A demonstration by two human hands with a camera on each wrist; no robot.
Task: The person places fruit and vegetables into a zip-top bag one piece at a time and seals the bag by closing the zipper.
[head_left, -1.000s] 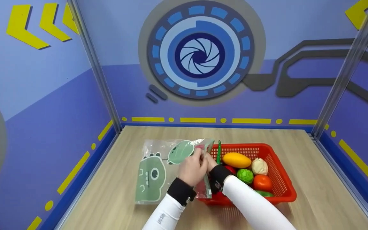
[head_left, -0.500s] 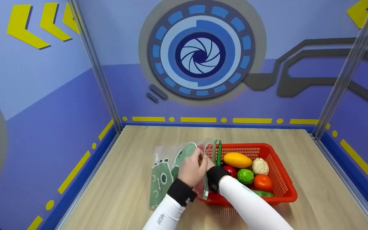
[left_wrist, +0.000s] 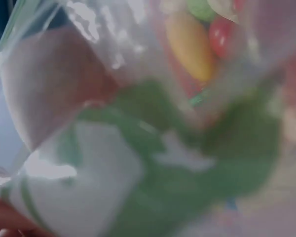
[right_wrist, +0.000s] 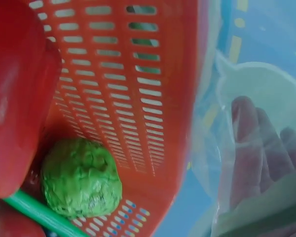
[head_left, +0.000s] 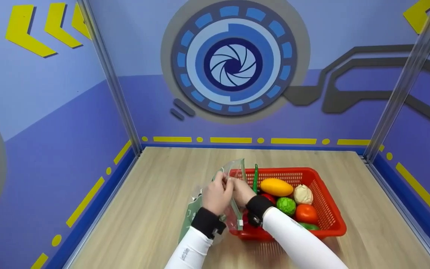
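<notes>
A clear zip bag (head_left: 189, 216) with a green cartoon print hangs over the left end of the red basket, its zip edge toward the basket. My left hand (head_left: 217, 196) pinches the bag near its mouth. Close beside it, my right hand (head_left: 242, 192) grips the bag's mouth from the basket side; the two hands' fingertips meet. In the left wrist view, the bag's green print (left_wrist: 187, 185) fills much of the picture, blurred. Through the plastic in the right wrist view, several fingers (right_wrist: 247, 148) show, fairly straight.
The red basket (head_left: 329, 203) holds a yellow mango-like fruit (head_left: 276, 187), a whitish vegetable (head_left: 303, 195), a green cabbage-like ball (head_left: 286, 206), a tomato (head_left: 307, 213) and a green chili (head_left: 255, 179). Patterned blue walls (head_left: 144, 108) enclose the wooden table (head_left: 151, 179).
The bag, spread flat to the left earlier, has folded and narrowed, with its printed side turned down toward my left wrist. Both hands have shifted slightly left.
</notes>
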